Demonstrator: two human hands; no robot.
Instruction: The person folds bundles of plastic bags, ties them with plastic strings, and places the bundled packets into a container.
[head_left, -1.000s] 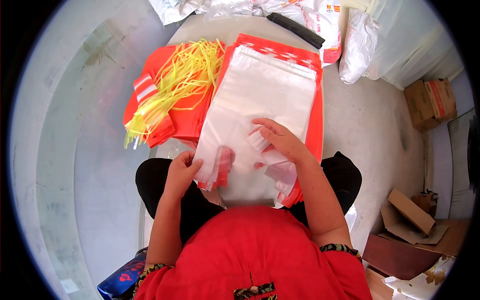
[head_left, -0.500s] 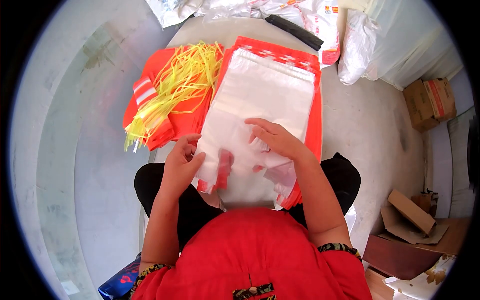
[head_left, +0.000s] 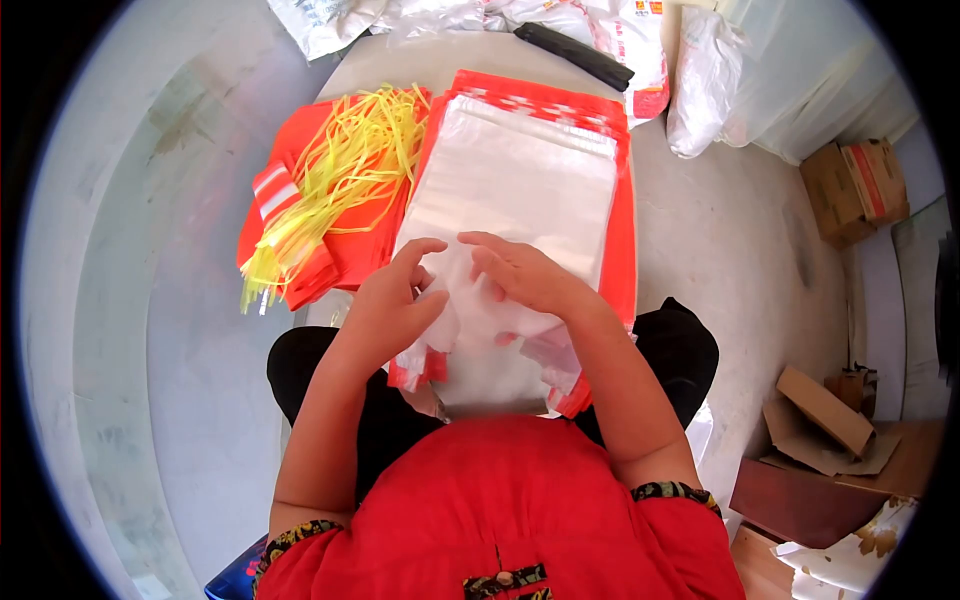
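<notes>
A pile of plastic carrier bags lies in front of me, with a whitish, see-through bag (head_left: 520, 180) on top and red bags (head_left: 620, 220) showing along the edges. Both hands are over the lower half of the top bag. My left hand (head_left: 395, 305) is at its left side, thumb and index finger apart. Facing it, my right hand (head_left: 530, 280) has its index finger stretched out and the others bent. I see nothing held in either hand; contact with the plastic is hard to tell. The cut handle ends of the bags hang toward my lap.
Yellow strips (head_left: 345, 170) lie in a tangle over another red pile (head_left: 290, 140) at the left. A black roll (head_left: 575, 57) and printed white sacks (head_left: 640, 50) are at the table's far end. Cardboard boxes (head_left: 855, 190) stand on the floor at the right.
My left hand has moved right and up, away from the top bag's left edge, nearing my right hand. My right hand has shifted slightly left. The view has shifted slightly.
</notes>
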